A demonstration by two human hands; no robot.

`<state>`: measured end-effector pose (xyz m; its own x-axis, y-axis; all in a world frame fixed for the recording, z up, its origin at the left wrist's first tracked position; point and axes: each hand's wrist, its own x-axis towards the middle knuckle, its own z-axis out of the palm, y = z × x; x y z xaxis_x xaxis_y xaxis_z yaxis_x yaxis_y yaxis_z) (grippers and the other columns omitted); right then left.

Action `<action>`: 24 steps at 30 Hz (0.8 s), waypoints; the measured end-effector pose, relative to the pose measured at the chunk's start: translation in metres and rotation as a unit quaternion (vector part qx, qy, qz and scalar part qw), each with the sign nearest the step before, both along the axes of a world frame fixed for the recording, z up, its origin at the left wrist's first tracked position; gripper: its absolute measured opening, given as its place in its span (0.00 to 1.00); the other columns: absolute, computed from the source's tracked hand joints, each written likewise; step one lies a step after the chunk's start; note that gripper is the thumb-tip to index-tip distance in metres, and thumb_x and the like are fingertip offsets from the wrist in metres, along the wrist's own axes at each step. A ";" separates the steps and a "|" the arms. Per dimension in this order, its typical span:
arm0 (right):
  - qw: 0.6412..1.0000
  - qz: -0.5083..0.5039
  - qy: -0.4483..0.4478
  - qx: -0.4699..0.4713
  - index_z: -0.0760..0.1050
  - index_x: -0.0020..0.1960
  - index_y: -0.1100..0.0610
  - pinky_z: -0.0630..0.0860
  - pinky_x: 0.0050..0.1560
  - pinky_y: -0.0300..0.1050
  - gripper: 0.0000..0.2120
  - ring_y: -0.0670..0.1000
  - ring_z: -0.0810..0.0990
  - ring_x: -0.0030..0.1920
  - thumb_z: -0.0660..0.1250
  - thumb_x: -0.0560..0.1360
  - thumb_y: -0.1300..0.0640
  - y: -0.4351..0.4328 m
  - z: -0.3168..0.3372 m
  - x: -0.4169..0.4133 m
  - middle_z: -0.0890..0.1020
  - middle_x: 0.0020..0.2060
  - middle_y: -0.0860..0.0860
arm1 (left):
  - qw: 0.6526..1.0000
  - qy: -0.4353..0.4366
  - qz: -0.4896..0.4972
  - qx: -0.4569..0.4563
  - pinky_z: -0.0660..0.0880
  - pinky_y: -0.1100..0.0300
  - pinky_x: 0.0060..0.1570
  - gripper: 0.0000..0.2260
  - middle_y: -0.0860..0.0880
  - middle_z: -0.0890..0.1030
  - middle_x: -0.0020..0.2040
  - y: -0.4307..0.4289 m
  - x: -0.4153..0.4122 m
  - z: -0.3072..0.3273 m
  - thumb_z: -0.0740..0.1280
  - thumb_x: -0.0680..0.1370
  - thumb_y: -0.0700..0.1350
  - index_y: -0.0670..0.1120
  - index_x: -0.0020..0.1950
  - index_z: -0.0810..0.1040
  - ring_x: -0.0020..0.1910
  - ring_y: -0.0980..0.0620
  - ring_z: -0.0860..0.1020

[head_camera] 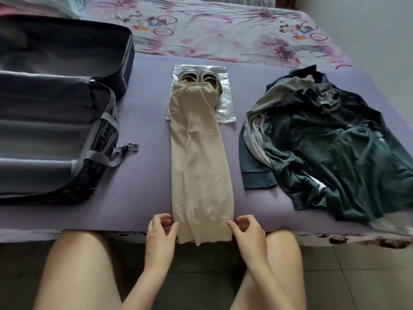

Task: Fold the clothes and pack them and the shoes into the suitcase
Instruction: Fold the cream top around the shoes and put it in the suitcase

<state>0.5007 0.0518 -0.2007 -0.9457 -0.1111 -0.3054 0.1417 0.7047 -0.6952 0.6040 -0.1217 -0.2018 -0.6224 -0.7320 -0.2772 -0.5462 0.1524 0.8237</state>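
My left hand pinches the near left corner of the beige garment. The garment lies folded in a long strip across the middle of the bed, its hem over the near edge. My right hand is curled at the right corner, thumb touching; I cannot tell if it grips. The strip's far end covers the shoes on a plastic bag. The open suitcase sits at the left edge, the pile of dark clothes at the right.
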 end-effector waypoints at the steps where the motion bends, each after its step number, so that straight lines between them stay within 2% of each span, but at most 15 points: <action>1: 1.000 -0.009 0.002 -0.001 0.75 0.52 0.53 0.77 0.44 0.41 0.14 0.44 0.77 0.44 0.71 0.72 0.47 -0.001 -0.002 0.000 0.79 0.41 0.45 | 1.000 -0.008 0.003 0.023 0.68 0.68 0.44 0.12 0.50 0.73 0.53 0.000 0.002 -0.002 0.67 0.77 0.44 0.47 0.58 0.70 0.51 0.53 0.74; 6: 0.999 -0.037 0.010 -0.003 0.74 0.48 0.52 0.75 0.41 0.40 0.08 0.48 0.77 0.46 0.71 0.73 0.51 -0.014 -0.008 -0.001 0.79 0.42 0.48 | 0.998 -0.004 0.025 0.061 0.67 0.71 0.38 0.15 0.51 0.75 0.50 0.003 -0.002 -0.006 0.69 0.75 0.45 0.47 0.58 0.68 0.48 0.56 0.74; 10: 0.999 -0.046 -0.015 -0.011 0.76 0.45 0.52 0.77 0.44 0.43 0.06 0.49 0.78 0.45 0.71 0.72 0.53 -0.019 -0.012 -0.002 0.79 0.43 0.50 | 0.997 -0.028 0.014 0.064 0.68 0.69 0.36 0.11 0.51 0.75 0.48 0.003 -0.012 -0.008 0.69 0.75 0.46 0.47 0.54 0.71 0.47 0.55 0.75; 12: 0.997 -0.056 -0.028 -0.046 0.77 0.45 0.55 0.76 0.41 0.41 0.05 0.49 0.78 0.45 0.71 0.73 0.54 -0.017 -0.011 -0.002 0.80 0.42 0.50 | 0.998 -0.030 -0.005 0.051 0.69 0.67 0.38 0.08 0.50 0.76 0.48 0.002 -0.011 -0.010 0.69 0.75 0.47 0.48 0.51 0.73 0.49 0.53 0.75; 15: 0.992 -0.046 -0.041 -0.110 0.76 0.47 0.58 0.73 0.38 0.36 0.05 0.48 0.78 0.45 0.70 0.74 0.57 -0.013 -0.004 0.002 0.80 0.42 0.51 | 0.996 0.010 -0.001 0.085 0.71 0.67 0.39 0.07 0.51 0.77 0.48 0.001 0.001 -0.008 0.68 0.75 0.48 0.48 0.50 0.75 0.49 0.54 0.75; 20: 0.978 -0.044 -0.107 -0.172 0.77 0.47 0.58 0.81 0.47 0.50 0.06 0.53 0.82 0.46 0.71 0.73 0.59 -0.005 -0.004 0.017 0.83 0.41 0.54 | 0.984 0.047 0.030 0.171 0.76 0.62 0.43 0.05 0.49 0.80 0.48 0.000 0.023 -0.007 0.68 0.76 0.45 0.49 0.50 0.75 0.49 0.52 0.79; 24: 0.961 -0.053 -0.149 -0.225 0.76 0.49 0.63 0.81 0.41 0.47 0.08 0.56 0.83 0.45 0.71 0.72 0.62 -0.001 0.002 0.028 0.84 0.41 0.58 | 0.975 0.056 0.039 0.210 0.78 0.63 0.40 0.06 0.46 0.81 0.49 -0.006 0.039 -0.005 0.69 0.75 0.43 0.47 0.51 0.76 0.48 0.52 0.80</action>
<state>0.5287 0.0504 -0.1990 -0.8373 -0.2042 -0.5072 0.4353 0.3123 -0.8444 0.6432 -0.1275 -0.2072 -0.6122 -0.6156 -0.4962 -0.4462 -0.2492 0.8596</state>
